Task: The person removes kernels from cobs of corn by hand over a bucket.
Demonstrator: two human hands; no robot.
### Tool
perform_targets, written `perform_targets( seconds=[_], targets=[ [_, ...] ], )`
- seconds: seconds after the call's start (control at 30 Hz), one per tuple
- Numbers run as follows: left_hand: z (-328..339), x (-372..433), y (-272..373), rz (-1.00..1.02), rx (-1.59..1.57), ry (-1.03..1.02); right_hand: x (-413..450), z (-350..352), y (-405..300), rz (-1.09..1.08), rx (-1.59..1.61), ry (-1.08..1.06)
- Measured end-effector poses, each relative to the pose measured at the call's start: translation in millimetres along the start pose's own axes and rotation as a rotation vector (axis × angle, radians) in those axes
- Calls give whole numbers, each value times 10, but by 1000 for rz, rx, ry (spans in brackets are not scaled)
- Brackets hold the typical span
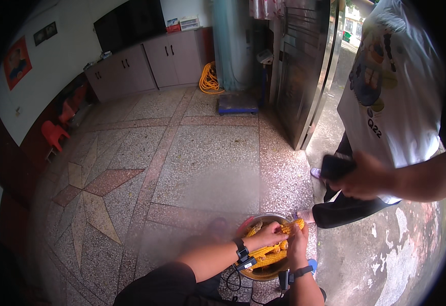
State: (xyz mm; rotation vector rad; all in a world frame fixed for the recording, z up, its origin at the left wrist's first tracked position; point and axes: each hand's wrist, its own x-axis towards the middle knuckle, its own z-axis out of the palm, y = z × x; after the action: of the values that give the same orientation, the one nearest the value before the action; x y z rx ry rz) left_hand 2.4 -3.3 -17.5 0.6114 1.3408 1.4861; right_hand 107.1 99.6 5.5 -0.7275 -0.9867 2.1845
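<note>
A yellow ear of corn [292,227] is held between my two hands over a round metal basin [270,276]. My left hand [267,236] has its fingers on the ear's left end. My right hand [298,241] grips the other end, its tip pointing up and right. Below my hands, several more ears of corn [270,259] lie in the basin, some whole and some partly stripped of kernels. Both my wrists wear black straps with small devices and cables. My forearms hide part of the basin's near side.
A person in a white shirt [399,114] stands close on the right, one hand holding a dark phone [336,167]. Beyond are an open metal door [301,84], a platform scale [238,104], a coiled orange hose [209,79], grey cabinets [173,57] and a red chair [54,134].
</note>
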Motion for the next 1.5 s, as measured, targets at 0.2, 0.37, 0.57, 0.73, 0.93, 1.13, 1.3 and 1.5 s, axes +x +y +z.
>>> perform_targets(
  seconds=[0.2,0.37,0.57,0.73,0.93,1.13,1.3,1.5],
  targets=[
    [-78,-102,79,-75,141,-11,-68,40,26,26,-45,-20],
    [-32,-156,226,-114,138,1,-67,-4,27,11,-58,-6],
    [-125,10,-28,-99,105,-9,54,-48,139,-10,-110,-14],
    [-115,-146,333,-128,148,-32,124,-83,246,9,-132,-38],
    [-205,-27,-14,60,391,-15,11,0,132,-8,-110,-75],
    [-135,-57,-115,56,419,16,-38,-96,171,-24,-122,-63],
    [-241,13,-303,86,508,-3,-17,27,93,-38,-122,-107],
    [24,-59,296,-205,-118,65,6,76,-49,-99,-283,-79]
  ],
)
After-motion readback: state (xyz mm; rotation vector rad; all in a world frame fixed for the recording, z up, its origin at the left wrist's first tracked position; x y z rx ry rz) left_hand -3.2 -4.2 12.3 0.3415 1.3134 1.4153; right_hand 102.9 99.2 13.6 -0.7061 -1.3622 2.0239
